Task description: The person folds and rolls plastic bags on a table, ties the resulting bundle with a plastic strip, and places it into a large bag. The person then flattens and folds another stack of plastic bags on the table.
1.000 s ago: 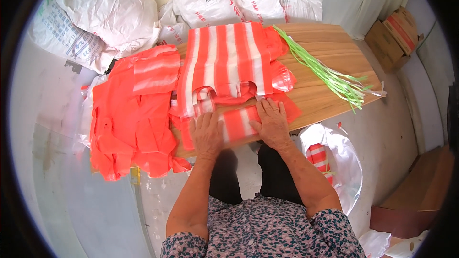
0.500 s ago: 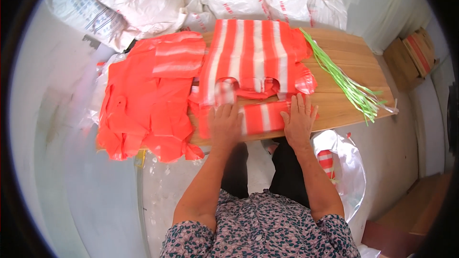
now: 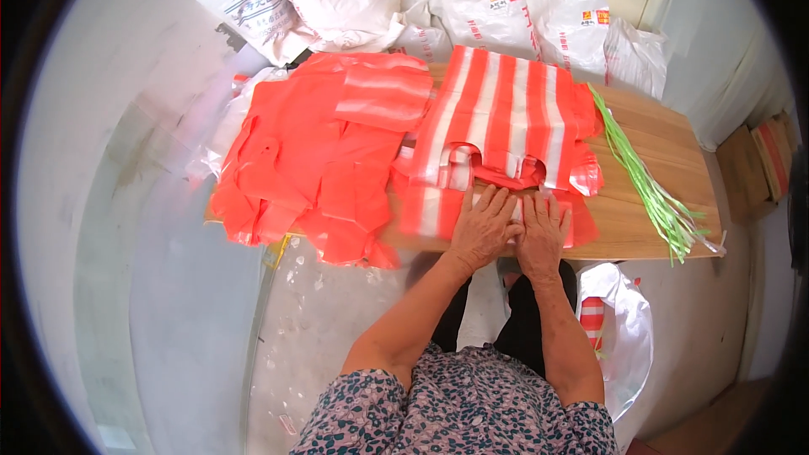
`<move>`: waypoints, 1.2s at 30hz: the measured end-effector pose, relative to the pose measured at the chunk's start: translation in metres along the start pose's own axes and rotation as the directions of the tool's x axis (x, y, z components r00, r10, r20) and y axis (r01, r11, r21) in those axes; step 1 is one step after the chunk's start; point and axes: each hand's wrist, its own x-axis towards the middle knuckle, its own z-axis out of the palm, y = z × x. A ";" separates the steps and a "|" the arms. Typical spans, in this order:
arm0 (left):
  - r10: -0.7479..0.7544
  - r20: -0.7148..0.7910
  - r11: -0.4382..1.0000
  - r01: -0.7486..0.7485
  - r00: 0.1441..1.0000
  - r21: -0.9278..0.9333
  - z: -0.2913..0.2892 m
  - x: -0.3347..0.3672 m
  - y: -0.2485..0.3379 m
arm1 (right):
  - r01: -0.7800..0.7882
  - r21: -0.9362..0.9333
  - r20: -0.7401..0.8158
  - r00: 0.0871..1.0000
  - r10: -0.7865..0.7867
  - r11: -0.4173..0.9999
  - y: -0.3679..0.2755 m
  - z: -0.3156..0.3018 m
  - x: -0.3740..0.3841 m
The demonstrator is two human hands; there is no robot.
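Both my hands lie on a red-and-white striped plastic bag [image 3: 425, 212] at the table's front edge. My left hand [image 3: 484, 227] rests flat with its fingers stretched forward. Close beside it, thumbs nearly touching, my right hand [image 3: 542, 234] presses down with extended fingers. The bag lies as a flat band under them, and its middle is partly hidden by the hands. Just beyond sits a stack of striped bags [image 3: 510, 109], its cut-out handle openings facing me. To the left spreads a pile of red plastic bags [image 3: 295, 160], with a folded striped piece [image 3: 383, 93] on top.
Green plastic ties [image 3: 636, 168] lie in a bunch on the right of the wooden table [image 3: 674, 147]. Full white sacks [image 3: 337, 0] line the wall behind. An opened white sack [image 3: 628, 320] with striped bundles stands below the right front edge. Cardboard boxes [image 3: 746, 173] sit at far right.
My hands have come together over the near bag; the left hand has slid right along it. The whole view has shifted, so the table appears further right.
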 end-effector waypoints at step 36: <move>-0.167 -0.069 0.985 0.169 0.984 0.020 -0.031 -0.014 -0.035 | -0.022 -0.046 0.015 1.000 0.023 0.999 0.000 0.001 0.001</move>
